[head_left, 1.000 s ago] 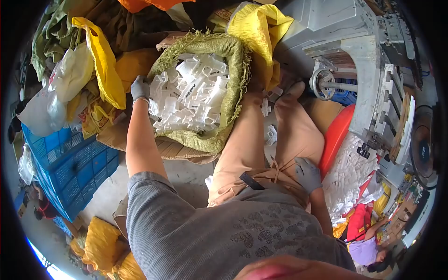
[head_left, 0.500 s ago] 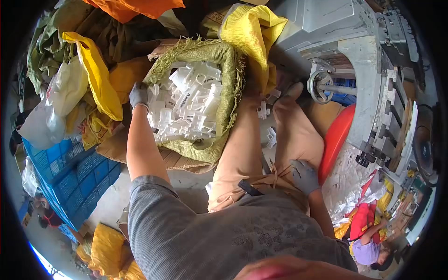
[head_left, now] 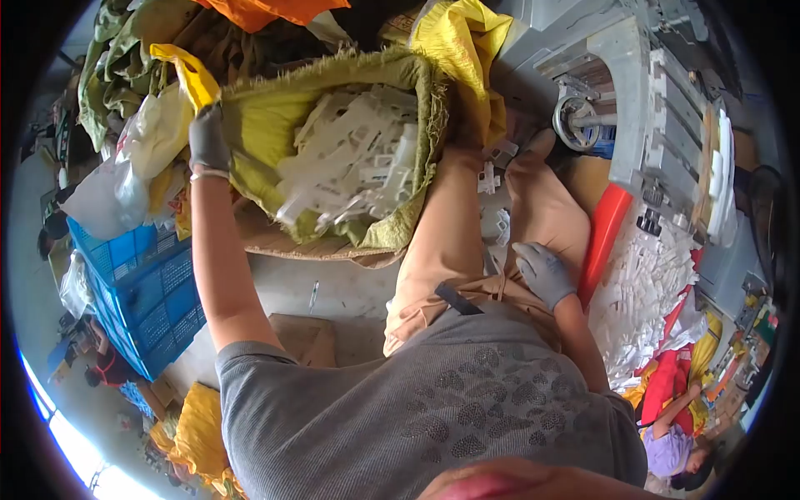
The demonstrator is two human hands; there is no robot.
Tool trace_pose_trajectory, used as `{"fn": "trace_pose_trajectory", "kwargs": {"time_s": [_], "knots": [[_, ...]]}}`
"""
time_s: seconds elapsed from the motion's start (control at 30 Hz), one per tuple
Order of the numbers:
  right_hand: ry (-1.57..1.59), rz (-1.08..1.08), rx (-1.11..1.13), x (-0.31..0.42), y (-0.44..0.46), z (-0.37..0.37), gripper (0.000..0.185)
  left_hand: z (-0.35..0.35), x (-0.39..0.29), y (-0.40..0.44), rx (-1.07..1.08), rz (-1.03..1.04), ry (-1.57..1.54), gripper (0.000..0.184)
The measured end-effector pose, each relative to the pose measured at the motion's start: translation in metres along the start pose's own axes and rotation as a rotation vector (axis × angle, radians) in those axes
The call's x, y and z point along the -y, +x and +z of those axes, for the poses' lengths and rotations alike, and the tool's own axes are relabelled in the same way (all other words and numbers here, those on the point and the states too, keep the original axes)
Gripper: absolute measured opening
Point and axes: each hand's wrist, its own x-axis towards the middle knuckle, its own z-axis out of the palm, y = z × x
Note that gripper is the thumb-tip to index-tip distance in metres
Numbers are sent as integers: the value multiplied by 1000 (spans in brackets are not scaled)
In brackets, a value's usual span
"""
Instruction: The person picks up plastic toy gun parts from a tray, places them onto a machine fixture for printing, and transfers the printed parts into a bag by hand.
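An olive-green woven sack (head_left: 431, 125), its mouth frayed, holds many white plastic parts (head_left: 354, 150). My left hand (head_left: 210, 142), in a grey glove, is closed on the sack's left edge and holds it up, so the yellowish inner side shows. Its fingertips are partly hidden. In a grey glove too, my right hand (head_left: 543, 273) lies on my right thigh, fingers loosely extended and holding nothing. Beneath the sack is a piece of cardboard (head_left: 312, 250).
Blue plastic crates (head_left: 146, 308) stand at the left. A machine with a handwheel (head_left: 575, 115) is at upper right, near a red curved object (head_left: 607, 237). White scraps (head_left: 642, 292) are piled at the right. Another person (head_left: 671, 450) is at lower right.
My left hand has moved left and up, drawing the sack's edge with it and opening the mouth wider. The white parts have shifted. My right hand stays on my thigh.
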Motion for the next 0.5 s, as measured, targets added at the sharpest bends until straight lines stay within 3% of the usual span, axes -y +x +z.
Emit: {"fn": "trace_pose_trajectory", "kwargs": {"time_s": [0.03,0.13,0.2,0.23,0.27,0.33,0.37,0.43,0.5], "knots": [[7,-1,0,2,-1,2,29,-15,-8,6,25,199,206,20],[23,-43,-52,14,3,-2,27,-42,-73,18,-86,316,-104,21],[30,-69,-77,15,11,0,26,-36,-129,13,26,-119,-730,22],[41,-93,-99,17,12,2,26,-28,-103,21,32,-117,-729,22],[32,-105,-106,24,17,-1,26,-13,-56,41,119,110,-518,24],[28,-166,-160,38,27,-7,25,2,-58,37,266,-354,-973,27],[26,-231,-200,44,30,-7,25,8,-64,22,183,-495,-1068,32],[58,-242,-200,50,36,-7,25,10,-71,-8,26,-335,-801,35],[91,-260,-195,55,42,-4,25,11,-36,-25,31,-289,-615,39]]}}
